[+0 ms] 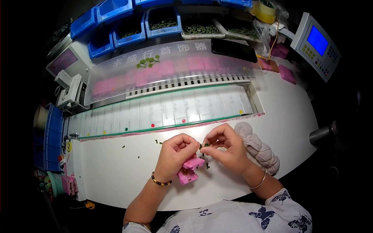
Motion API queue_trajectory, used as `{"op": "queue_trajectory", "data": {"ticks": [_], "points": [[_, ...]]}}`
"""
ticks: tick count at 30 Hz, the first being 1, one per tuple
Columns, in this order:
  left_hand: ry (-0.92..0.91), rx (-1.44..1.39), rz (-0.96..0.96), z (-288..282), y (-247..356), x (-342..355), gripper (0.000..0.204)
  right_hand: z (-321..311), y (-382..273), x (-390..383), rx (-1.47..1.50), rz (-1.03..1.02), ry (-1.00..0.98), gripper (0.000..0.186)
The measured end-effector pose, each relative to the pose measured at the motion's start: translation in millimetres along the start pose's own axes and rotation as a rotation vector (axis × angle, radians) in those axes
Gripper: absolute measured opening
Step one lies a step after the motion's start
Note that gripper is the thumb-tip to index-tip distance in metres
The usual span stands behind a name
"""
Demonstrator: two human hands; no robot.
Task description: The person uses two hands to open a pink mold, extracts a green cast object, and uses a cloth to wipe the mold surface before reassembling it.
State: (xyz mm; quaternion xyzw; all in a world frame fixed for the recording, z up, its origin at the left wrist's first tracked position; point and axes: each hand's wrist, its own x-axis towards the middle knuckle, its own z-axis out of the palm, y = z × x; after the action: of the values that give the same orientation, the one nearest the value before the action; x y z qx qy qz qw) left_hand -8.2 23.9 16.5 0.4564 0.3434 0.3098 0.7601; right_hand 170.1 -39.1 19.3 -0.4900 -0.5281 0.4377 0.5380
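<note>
Over the front middle of the table, my two hands meet fingertip to fingertip. My left hand (174, 155) is closed, thumb against fingers, at one side of a small dark green piece (206, 145). From the other side my right hand (230, 150) pinches the same spot with thumb and forefinger. Two notched pink blocks, an upper one (193, 163) and a lower one (187, 177), sit against the underside of my left hand; whether it grips them or they rest on the table I cannot tell. More small green bits (208, 166) lie between my hands.
Ahead runs a long lit conveyor (136, 116) with coloured dots, partly under a clear cover (116, 66) bearing green pieces. Blue bins (163, 23) stand behind. A knotted beige cloth (258, 145) lies by my right forearm. A control panel (318, 42) juts in at far right.
</note>
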Motion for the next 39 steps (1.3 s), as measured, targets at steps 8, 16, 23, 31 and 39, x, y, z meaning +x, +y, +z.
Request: {"op": "queue_trajectory", "data": {"ticks": [8, 16, 23, 31, 39], "points": [[0.008, 0.064, 0.02, -3, -2, 0, 0.009, -2, 2, 3, 0.271, 0.11, 0.077, 0.024], [-0.165, -0.016, -0.077, -3, -2, 0, 0.015, -11, 6, 7, 0.455, 0.201, 0.019, 0.023], [-0.24, -0.156, -0.19, 3, -2, -3, 0.012, -7, 8, 4, 0.395, 0.183, -0.058, 0.024], [-0.08, -0.006, -0.074, 4, -2, -3, 0.008, -9, 12, 8, 0.483, 0.207, 0.036, 0.022], [0.086, 0.242, 0.082, 7, -9, -3, 0.013, -11, 21, 7, 0.431, 0.253, 0.004, 0.025]]}}
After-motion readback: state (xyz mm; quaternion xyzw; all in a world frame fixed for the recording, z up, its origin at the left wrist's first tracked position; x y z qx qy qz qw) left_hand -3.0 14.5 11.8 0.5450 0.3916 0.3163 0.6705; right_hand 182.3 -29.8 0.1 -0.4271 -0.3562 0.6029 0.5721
